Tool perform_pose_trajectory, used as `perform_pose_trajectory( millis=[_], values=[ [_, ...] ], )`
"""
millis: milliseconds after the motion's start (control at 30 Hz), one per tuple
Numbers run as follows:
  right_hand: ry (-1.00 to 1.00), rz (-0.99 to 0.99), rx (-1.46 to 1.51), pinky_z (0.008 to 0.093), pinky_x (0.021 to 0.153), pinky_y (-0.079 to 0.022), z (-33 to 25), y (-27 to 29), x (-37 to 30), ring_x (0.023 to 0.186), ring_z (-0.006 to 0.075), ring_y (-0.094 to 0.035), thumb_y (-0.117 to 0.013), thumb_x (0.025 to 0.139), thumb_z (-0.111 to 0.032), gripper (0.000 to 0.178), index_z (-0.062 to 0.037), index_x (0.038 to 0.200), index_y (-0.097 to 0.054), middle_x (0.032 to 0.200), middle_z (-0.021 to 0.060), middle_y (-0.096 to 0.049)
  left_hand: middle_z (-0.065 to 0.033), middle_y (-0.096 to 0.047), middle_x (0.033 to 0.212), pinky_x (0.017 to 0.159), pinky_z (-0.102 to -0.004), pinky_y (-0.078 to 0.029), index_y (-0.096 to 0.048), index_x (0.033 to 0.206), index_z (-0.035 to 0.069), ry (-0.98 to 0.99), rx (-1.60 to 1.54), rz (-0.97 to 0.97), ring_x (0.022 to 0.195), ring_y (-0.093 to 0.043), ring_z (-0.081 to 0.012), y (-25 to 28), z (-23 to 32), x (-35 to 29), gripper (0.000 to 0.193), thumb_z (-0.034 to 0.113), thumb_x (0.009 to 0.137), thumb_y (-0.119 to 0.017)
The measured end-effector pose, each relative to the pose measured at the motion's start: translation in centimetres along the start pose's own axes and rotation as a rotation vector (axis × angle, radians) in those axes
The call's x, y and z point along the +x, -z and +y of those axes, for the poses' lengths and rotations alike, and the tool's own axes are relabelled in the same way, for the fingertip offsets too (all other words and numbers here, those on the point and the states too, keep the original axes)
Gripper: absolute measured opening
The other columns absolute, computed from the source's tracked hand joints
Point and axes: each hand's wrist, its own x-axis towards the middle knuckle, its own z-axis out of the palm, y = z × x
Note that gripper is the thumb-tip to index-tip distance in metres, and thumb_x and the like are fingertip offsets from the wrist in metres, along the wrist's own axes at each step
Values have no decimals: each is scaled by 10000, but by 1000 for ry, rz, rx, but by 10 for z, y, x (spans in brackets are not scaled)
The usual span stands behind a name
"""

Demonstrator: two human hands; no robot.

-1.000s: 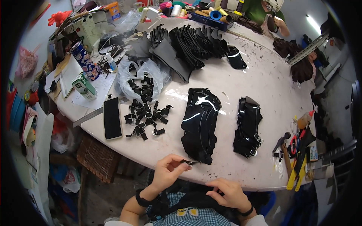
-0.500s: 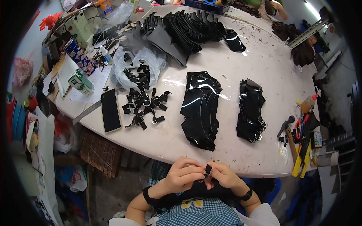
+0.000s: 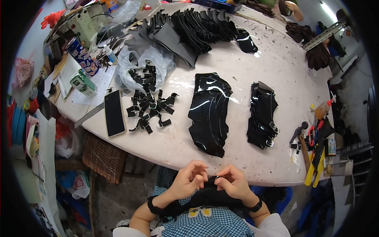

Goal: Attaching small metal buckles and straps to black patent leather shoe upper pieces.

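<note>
At the near table edge, my right hand [image 3: 233, 182] pinches a small dark piece with a metal glint, the buckle strap [image 3: 216, 178], mostly hidden by the fingers. My left hand [image 3: 189, 181] is beside it, fingers bent and apart, with nothing visible in it. Beyond my hands lies a stack of glossy black cut pieces [image 3: 209, 118]. To its right is a smaller stack of black pieces [image 3: 261, 114] with silver buckles at its near end. On the left, a pile of black buckle straps [image 3: 152, 108] spills from a clear plastic bag [image 3: 164, 65].
A phone [image 3: 114, 113] and a metal ruler [image 3: 90, 115] lie at the left. Stacked black sheets [image 3: 193, 31] stand at the back. A hammer [image 3: 302, 138], yellow-handled cutters [image 3: 316, 170] and a glue bottle [image 3: 323, 109] are by the right edge.
My left hand has let go of the buckle strap and moved slightly left and up. My right hand keeps its pinch, and the strap now shows much less.
</note>
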Motion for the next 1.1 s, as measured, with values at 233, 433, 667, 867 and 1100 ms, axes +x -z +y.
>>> perform_pose_trajectory(
  millis=[233,433,667,867,1100],
  values=[
    [265,-34,-470,193,489,-458,-5,1,-7,538,91,-566,-629,735,31,178,18,834,-481,704,87,-584,-29,-571,729,497,-164,-442,-514,943,-5,102,31,-115,583,-536,-51,-5,3,0,154,68,817,-564],
    [127,22,-196,188,469,-428,-12,3,-18,524,67,-564,-687,706,-35,211,-11,828,-517,643,49,-598,-48,-601,748,488,-162,-445,-520,957,-11,-5,52,-193,597,-564,-55,-4,4,0,212,38,773,-615],
    [194,73,-257,185,461,-425,-1,2,-15,514,68,-561,-688,709,-47,203,-12,823,-523,622,50,-595,-67,-608,795,534,-173,-476,-521,1011,-17,172,-111,-248,622,-577,-66,-9,3,5,318,68,740,-664],
    [188,26,-332,197,454,-421,-4,4,-10,496,71,-539,-707,697,-76,214,-15,809,-535,625,40,-585,-63,-602,769,526,-173,-472,-550,991,-19,105,-79,-258,614,-564,-63,-6,8,6,261,65,762,-640],
    [294,28,-448,200,469,-430,-9,2,-10,519,83,-550,-711,693,-81,231,-13,832,-541,638,51,-581,-48,-604,714,524,-191,-460,-603,890,-15,84,31,-144,605,-561,-75,-6,6,3,125,63,792,-596]
  ],
)
